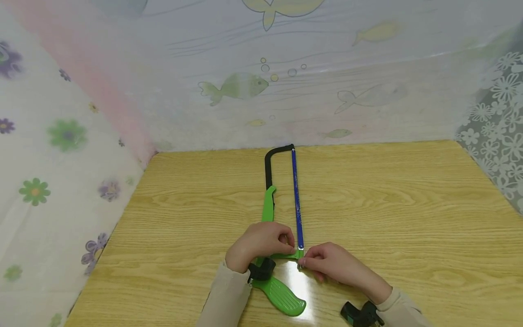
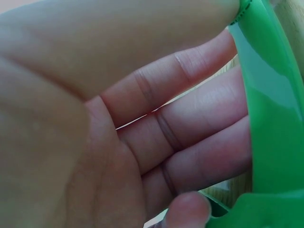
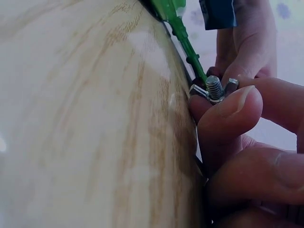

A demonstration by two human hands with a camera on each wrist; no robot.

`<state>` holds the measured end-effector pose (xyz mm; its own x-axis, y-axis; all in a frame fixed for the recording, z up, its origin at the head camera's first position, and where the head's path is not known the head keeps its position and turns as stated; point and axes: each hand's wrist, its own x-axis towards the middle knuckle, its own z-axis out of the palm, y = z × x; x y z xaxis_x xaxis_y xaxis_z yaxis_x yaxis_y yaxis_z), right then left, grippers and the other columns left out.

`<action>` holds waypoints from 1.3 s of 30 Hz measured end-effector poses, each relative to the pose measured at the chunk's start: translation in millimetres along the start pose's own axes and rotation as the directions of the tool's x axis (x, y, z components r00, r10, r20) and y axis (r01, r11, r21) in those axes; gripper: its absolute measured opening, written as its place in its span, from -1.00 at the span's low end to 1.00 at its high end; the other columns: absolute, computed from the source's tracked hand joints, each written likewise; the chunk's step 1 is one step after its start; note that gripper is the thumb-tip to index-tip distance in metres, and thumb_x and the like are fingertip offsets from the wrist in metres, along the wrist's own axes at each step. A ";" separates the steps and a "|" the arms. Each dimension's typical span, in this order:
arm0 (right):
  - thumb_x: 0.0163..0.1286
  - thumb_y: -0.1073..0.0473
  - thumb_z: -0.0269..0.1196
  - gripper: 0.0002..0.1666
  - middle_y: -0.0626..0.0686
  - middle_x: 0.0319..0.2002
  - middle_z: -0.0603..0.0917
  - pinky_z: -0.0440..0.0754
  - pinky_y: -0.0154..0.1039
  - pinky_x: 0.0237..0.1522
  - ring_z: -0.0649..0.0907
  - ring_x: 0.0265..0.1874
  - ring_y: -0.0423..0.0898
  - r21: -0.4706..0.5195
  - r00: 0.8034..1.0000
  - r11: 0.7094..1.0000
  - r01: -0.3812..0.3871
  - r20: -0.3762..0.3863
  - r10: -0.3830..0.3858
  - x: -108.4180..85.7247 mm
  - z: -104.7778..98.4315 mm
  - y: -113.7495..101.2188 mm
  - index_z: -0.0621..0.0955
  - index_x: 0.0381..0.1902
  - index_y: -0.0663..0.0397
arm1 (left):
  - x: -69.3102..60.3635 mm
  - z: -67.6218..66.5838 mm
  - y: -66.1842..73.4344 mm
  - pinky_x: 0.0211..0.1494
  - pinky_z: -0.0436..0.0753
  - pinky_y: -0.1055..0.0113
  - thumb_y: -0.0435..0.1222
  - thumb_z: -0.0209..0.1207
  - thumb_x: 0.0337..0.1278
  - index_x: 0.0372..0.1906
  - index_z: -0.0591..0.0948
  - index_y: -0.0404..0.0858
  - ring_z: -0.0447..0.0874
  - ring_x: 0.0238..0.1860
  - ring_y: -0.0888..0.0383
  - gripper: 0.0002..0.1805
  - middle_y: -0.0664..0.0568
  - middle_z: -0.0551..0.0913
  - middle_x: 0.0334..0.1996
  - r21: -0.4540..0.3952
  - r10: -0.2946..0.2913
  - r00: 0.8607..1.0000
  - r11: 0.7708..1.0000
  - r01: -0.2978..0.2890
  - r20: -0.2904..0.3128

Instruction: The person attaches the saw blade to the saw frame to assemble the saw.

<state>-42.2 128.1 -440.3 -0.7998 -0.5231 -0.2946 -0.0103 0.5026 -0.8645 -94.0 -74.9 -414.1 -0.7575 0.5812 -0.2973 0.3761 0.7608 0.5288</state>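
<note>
A hacksaw with a green handle (image 1: 286,297), a black bent front frame (image 1: 268,170) and a blue blade (image 1: 297,195) lies on the wooden table. My left hand (image 1: 263,240) grips the green frame near the blade's lower end. Its fingers reach the green frame (image 2: 270,109) in the left wrist view. With thumb and fingers, my right hand (image 1: 333,263) pinches a metal wing nut (image 3: 199,91) at the end of the blade holder. A threaded bolt end (image 3: 214,87) stands out between the nut's wings. The left forearm covers part of the saw's frame.
The wood-grain table (image 1: 392,195) runs back to a fish-patterned curtain (image 1: 233,86). A flowered curtain (image 1: 69,181) hangs on the left, and a lace-like flower pattern (image 1: 504,122) is on the right. Black wrist cameras (image 1: 361,313) sit by both sleeves.
</note>
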 end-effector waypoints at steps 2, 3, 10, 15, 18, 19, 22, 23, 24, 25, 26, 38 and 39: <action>0.24 -0.18 0.09 -0.66 -0.11 -0.80 0.44 0.18 -0.36 -0.83 0.24 -0.88 -0.27 0.009 1.000 1.000 0.008 0.000 -0.008 -0.1 -0.1 0.2 0.59 -0.51 -0.12 | 0.1 -0.1 0.1 -0.48 0.37 0.41 -0.01 0.24 -0.13 -0.53 0.54 0.17 0.40 -0.60 0.36 -0.90 0.34 0.49 -0.64 0.001 0.000 1.000 1.000 0.000 -0.001; 0.24 -0.16 0.09 -0.67 -0.11 -0.80 0.43 0.17 -0.36 -0.83 0.23 -0.88 -0.28 0.010 1.000 1.000 0.013 -0.001 -0.013 -0.2 -0.2 0.2 0.59 -0.51 -0.11 | 0.1 -0.1 0.1 -0.48 0.36 0.41 0.00 0.24 -0.13 -0.53 0.54 0.17 0.40 -0.60 0.36 -0.90 0.34 0.49 -0.64 0.001 -0.001 1.000 1.000 0.001 -0.001; 0.24 -0.14 0.12 -0.69 -0.10 -0.80 0.42 0.17 -0.37 -0.81 0.25 -0.88 -0.29 0.009 0.999 0.999 0.033 -0.008 -0.033 0.2 0.7 1.2 0.58 -0.51 -0.10 | 0.5 0.6 -0.7 -0.48 0.36 0.40 0.00 0.24 -0.13 -0.52 0.54 0.17 0.40 -0.61 0.36 -0.90 0.34 0.49 -0.64 0.001 -0.002 1.000 1.000 0.002 0.000; 0.25 -0.13 0.11 -0.71 -0.12 -0.81 0.42 0.19 -0.37 -0.82 0.25 -0.88 -0.27 0.019 1.000 0.999 0.028 -0.006 -0.028 1.2 0.6 3.8 0.59 -0.50 -0.12 | 0.5 0.9 -1.4 -0.47 0.37 0.40 0.00 0.23 -0.13 -0.52 0.54 0.17 0.40 -0.60 0.35 -0.90 0.34 0.49 -0.64 -0.003 -0.006 1.000 1.000 0.006 0.003; 0.25 -0.13 0.10 -0.71 -0.13 -0.81 0.41 0.19 -0.37 -0.83 0.24 -0.88 -0.27 0.028 1.000 0.999 0.017 -0.004 -0.017 1.2 0.9 4.4 0.59 -0.50 -0.11 | 0.6 0.9 -1.5 -0.47 0.37 0.40 0.00 0.23 -0.12 -0.52 0.54 0.18 0.40 -0.60 0.35 -0.90 0.34 0.49 -0.64 -0.002 -0.007 1.000 1.000 0.007 0.005; 0.25 -0.12 0.10 -0.70 -0.12 -0.81 0.41 0.19 -0.37 -0.83 0.24 -0.88 -0.26 0.030 1.000 0.999 0.018 -0.005 -0.018 1.1 1.0 4.3 0.59 -0.50 -0.10 | 0.6 0.8 -1.5 -0.47 0.37 0.40 0.00 0.23 -0.12 -0.52 0.54 0.18 0.40 -0.60 0.35 -0.90 0.34 0.49 -0.64 -0.001 -0.008 1.000 1.000 0.008 0.006; 0.25 -0.13 0.11 -0.69 -0.11 -0.81 0.41 0.18 -0.37 -0.84 0.24 -0.89 -0.27 0.037 1.000 0.999 0.012 -0.010 -0.012 0.7 0.6 3.5 0.58 -0.50 -0.08 | 1.0 0.7 -1.3 -0.47 0.37 0.40 0.01 0.23 -0.13 -0.52 0.54 0.18 0.40 -0.60 0.36 -0.90 0.35 0.49 -0.64 0.007 -0.006 1.000 1.000 0.006 0.006; 0.24 -0.13 0.11 -0.68 -0.11 -0.81 0.40 0.18 -0.37 -0.84 0.24 -0.89 -0.27 0.040 1.000 0.999 0.012 -0.012 -0.011 0.5 0.5 3.3 0.58 -0.50 -0.07 | 1.0 0.6 -1.3 -0.47 0.36 0.40 0.01 0.23 -0.13 -0.52 0.54 0.18 0.40 -0.60 0.36 -0.90 0.35 0.49 -0.64 0.008 -0.006 1.000 1.000 0.006 0.006; 0.24 -0.13 0.11 -0.67 -0.10 -0.81 0.40 0.18 -0.37 -0.84 0.24 -0.89 -0.28 0.043 1.000 0.999 0.012 -0.013 -0.011 0.5 0.5 3.0 0.57 -0.51 -0.06 | 1.0 0.5 -1.4 -0.47 0.36 0.40 0.01 0.23 -0.13 -0.52 0.54 0.18 0.40 -0.60 0.36 -0.90 0.35 0.48 -0.64 0.008 -0.006 1.000 1.000 0.006 0.006; 0.23 -0.14 0.12 -0.67 -0.10 -0.81 0.40 0.18 -0.37 -0.85 0.24 -0.89 -0.28 0.046 1.000 0.999 0.010 -0.014 -0.009 0.4 0.5 2.8 0.57 -0.51 -0.05 | 1.0 0.6 -1.4 -0.47 0.36 0.40 0.01 0.23 -0.13 -0.52 0.54 0.18 0.40 -0.60 0.36 -0.90 0.35 0.48 -0.64 0.007 -0.005 1.000 1.000 0.005 0.006; 0.23 -0.14 0.13 -0.67 -0.10 -0.81 0.40 0.18 -0.38 -0.85 0.24 -0.89 -0.28 0.051 1.000 0.999 0.007 -0.015 -0.006 0.2 0.4 2.7 0.57 -0.50 -0.05 | 1.0 0.6 -1.3 -0.48 0.36 0.40 0.01 0.23 -0.13 -0.52 0.54 0.18 0.40 -0.61 0.36 -0.90 0.35 0.48 -0.64 0.006 -0.004 1.000 1.000 0.004 0.005; 0.18 -0.10 0.19 -0.71 -0.09 -0.79 0.39 0.18 -0.39 -0.81 0.26 -0.87 -0.28 0.081 0.999 0.997 -0.001 -0.048 0.005 1.7 1.9 6.6 0.56 -0.44 0.00 | 0.7 0.3 0.0 -0.48 0.36 0.40 0.00 0.24 -0.14 -0.53 0.54 0.18 0.40 -0.60 0.36 -0.90 0.34 0.48 -0.64 0.002 -0.012 1.000 1.000 0.012 0.001; 0.18 -0.09 0.19 -0.71 -0.09 -0.79 0.38 0.18 -0.40 -0.80 0.26 -0.87 -0.28 0.085 0.999 0.996 0.000 -0.049 0.004 2.0 2.0 7.2 0.55 -0.44 0.00 | 0.7 0.3 0.2 -0.48 0.36 0.40 0.00 0.24 -0.14 -0.53 0.54 0.17 0.40 -0.60 0.35 -0.90 0.34 0.48 -0.64 0.002 -0.012 1.000 1.000 0.012 0.001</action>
<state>-42.6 129.3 -447.9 -0.8281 -0.4869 -0.2777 0.0405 0.4422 -0.8960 -94.3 -74.3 -414.5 -0.7615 0.5725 -0.3038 0.3687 0.7682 0.5234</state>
